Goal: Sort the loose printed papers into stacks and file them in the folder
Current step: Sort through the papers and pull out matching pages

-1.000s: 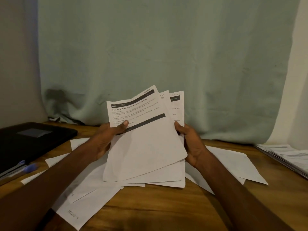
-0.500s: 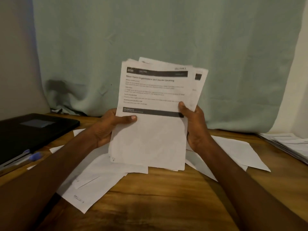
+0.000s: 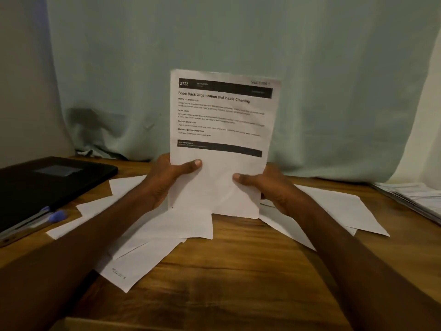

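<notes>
Several things line the table (image 3: 238, 283) from left to right: a black folder (image 3: 47, 185) at the left edge with a blue-tipped pen (image 3: 56, 215) at its near side, loose sheets (image 3: 152, 247) lying face down and overlapping across the middle, the held bundle (image 3: 222, 144) above them, more sheets (image 3: 334, 209) just past it, and a flat pile (image 3: 412, 199) at the right edge. The left hand (image 3: 164, 180) grips the bundle's lower left edge, thumb on the printed face and fingers behind; the right hand (image 3: 269, 187) pinches the lower right edge the same way. The bundle stands upright, its bottom edge seemingly resting on the scattered sheets at mid-table. Paper like this should be light and limp, likely to bow backward if held only low, and the sheets probably slide over one another easily. A grip at both side edges, with the bottom edge tapped on the wood, would likely square them; a hard pinch would crease.
</notes>
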A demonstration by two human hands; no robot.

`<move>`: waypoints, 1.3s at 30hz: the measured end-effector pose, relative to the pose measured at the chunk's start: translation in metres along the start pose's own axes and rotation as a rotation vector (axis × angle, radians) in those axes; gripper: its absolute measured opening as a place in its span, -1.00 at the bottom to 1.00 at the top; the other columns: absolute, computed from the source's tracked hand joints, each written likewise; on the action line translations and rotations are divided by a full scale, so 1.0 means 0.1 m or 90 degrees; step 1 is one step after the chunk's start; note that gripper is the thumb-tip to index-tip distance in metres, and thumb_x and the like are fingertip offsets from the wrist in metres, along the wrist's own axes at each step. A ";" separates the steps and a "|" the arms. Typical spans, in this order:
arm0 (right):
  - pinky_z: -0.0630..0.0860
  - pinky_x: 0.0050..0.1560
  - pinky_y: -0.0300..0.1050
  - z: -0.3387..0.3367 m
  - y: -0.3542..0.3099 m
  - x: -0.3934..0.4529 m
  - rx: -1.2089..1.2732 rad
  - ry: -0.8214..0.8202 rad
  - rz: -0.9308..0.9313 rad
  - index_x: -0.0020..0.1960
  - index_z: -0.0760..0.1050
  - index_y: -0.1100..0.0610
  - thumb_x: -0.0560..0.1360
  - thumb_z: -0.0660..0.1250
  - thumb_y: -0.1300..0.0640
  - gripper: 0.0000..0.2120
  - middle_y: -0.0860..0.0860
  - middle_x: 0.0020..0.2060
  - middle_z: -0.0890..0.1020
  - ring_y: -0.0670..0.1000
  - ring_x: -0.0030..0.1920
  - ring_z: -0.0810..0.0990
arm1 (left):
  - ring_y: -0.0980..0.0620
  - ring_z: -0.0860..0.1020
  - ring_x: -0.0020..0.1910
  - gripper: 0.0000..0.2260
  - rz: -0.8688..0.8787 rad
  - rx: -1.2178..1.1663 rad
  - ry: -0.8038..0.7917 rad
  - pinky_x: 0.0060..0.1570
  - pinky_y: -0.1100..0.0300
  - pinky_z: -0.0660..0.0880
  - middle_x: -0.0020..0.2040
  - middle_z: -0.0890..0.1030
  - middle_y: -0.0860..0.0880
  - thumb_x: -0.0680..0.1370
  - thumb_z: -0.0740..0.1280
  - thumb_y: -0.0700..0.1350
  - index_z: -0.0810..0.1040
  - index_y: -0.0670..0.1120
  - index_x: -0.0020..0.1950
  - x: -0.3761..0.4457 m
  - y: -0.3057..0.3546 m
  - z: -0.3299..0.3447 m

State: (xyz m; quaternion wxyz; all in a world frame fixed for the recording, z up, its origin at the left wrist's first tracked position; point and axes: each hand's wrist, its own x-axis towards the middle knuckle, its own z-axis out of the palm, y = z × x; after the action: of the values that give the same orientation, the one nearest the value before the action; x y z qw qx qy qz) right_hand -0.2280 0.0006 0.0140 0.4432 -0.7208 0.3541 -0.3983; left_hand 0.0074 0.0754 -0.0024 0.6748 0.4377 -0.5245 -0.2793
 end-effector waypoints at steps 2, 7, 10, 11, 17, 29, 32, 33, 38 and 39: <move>0.57 0.28 0.19 0.00 0.03 0.01 0.014 0.006 0.024 0.37 0.46 0.02 0.46 0.55 0.01 -0.47 0.04 0.26 0.64 0.12 0.23 0.62 | 0.04 0.69 0.14 -0.60 -0.011 0.009 0.009 0.30 -0.06 0.55 0.16 0.72 0.04 0.37 0.56 -0.04 0.63 0.04 0.19 0.00 -0.03 0.02; 0.68 0.01 0.02 -0.08 -0.01 0.05 0.069 -0.003 -0.009 0.21 0.63 0.05 0.54 0.43 -0.13 -0.66 0.00 0.02 0.76 0.07 0.04 0.74 | -0.01 0.70 0.08 -0.76 -0.039 -0.005 0.078 0.23 -0.05 0.58 0.09 0.74 0.01 0.49 0.53 -0.15 0.65 0.02 0.12 0.08 -0.04 -0.05; 0.63 -0.03 -0.05 -0.26 0.10 0.12 -0.087 0.106 -0.048 0.15 0.66 0.06 0.62 0.37 -0.05 -0.77 -0.02 -0.04 0.76 0.05 -0.01 0.74 | -0.03 0.66 0.12 -0.70 -0.070 -0.024 0.140 0.27 -0.02 0.54 0.15 0.70 0.00 0.51 0.53 -0.17 0.62 -0.03 0.22 0.12 -0.13 -0.13; 0.59 0.04 -0.07 -0.36 0.17 0.16 -0.243 0.139 -0.066 0.16 0.66 0.04 0.60 0.40 -0.03 -0.79 -0.04 0.00 0.74 0.03 0.03 0.72 | -0.01 0.64 0.11 -0.68 -0.081 -0.021 0.162 0.28 -0.01 0.52 0.14 0.68 0.01 0.52 0.53 -0.18 0.59 -0.05 0.25 0.13 -0.16 -0.15; 0.31 0.34 -0.05 -0.69 0.40 0.20 -0.584 -0.081 0.160 0.51 0.38 0.01 0.42 0.47 -0.33 -0.22 0.02 0.55 0.34 0.10 0.50 0.35 | -0.12 0.52 0.21 -0.56 -0.160 0.025 0.206 0.29 -0.03 0.43 0.20 0.58 -0.03 0.53 0.53 -0.15 0.52 -0.14 0.38 0.17 -0.26 -0.20; 0.37 0.31 0.00 -0.76 0.58 0.30 -0.642 -0.046 0.172 0.45 0.50 0.06 0.45 0.49 -0.27 -0.31 0.04 0.48 0.42 0.10 0.44 0.40 | -0.18 0.61 0.19 -0.59 -0.198 0.006 0.158 0.31 -0.21 0.50 0.19 0.67 -0.06 0.47 0.58 -0.13 0.60 -0.04 0.30 0.18 -0.29 -0.20; 0.50 0.13 -0.07 -0.76 0.64 0.30 -0.648 0.058 0.082 0.28 0.64 0.08 0.43 0.56 -0.11 -0.51 0.04 0.24 0.64 0.09 0.19 0.58 | -0.19 0.63 0.18 -0.57 -0.196 -0.022 0.152 0.28 -0.22 0.52 0.20 0.68 -0.07 0.47 0.57 -0.16 0.59 -0.04 0.32 0.19 -0.30 -0.22; 0.54 0.10 -0.05 -0.77 0.66 0.30 -0.656 0.093 0.068 0.24 0.66 0.08 0.42 0.57 -0.04 -0.57 0.06 0.17 0.68 0.10 0.13 0.61 | -0.19 0.63 0.18 -0.57 -0.197 -0.034 0.151 0.27 -0.23 0.52 0.21 0.68 -0.08 0.48 0.57 -0.17 0.59 -0.04 0.32 0.19 -0.30 -0.23; 0.51 -0.08 -0.14 -0.80 0.41 0.30 -0.492 0.333 -0.123 0.07 0.72 0.04 0.44 0.43 0.15 -0.79 0.07 -0.07 0.74 0.09 -0.04 0.68 | -0.16 0.65 0.20 -0.60 -0.186 -0.156 0.116 0.25 -0.17 0.54 0.23 0.69 -0.09 0.52 0.48 -0.24 0.60 -0.05 0.35 0.23 -0.28 -0.32; 0.50 -0.07 -0.18 -0.79 0.27 0.28 -0.345 0.364 -0.186 0.10 0.72 0.05 0.47 0.42 0.18 -0.78 0.04 -0.06 0.74 0.00 -0.06 0.68 | -0.15 0.65 0.22 -0.58 -0.176 -0.176 0.109 0.25 -0.16 0.55 0.24 0.69 -0.07 0.51 0.48 -0.23 0.59 -0.03 0.36 0.23 -0.26 -0.33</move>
State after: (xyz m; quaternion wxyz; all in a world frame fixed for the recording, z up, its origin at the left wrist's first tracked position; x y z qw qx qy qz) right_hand -0.2908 -0.0611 0.0193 0.0603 -0.7145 0.4490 -0.5332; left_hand 0.0476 0.0535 -0.0170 0.7259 0.4306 -0.3568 -0.4005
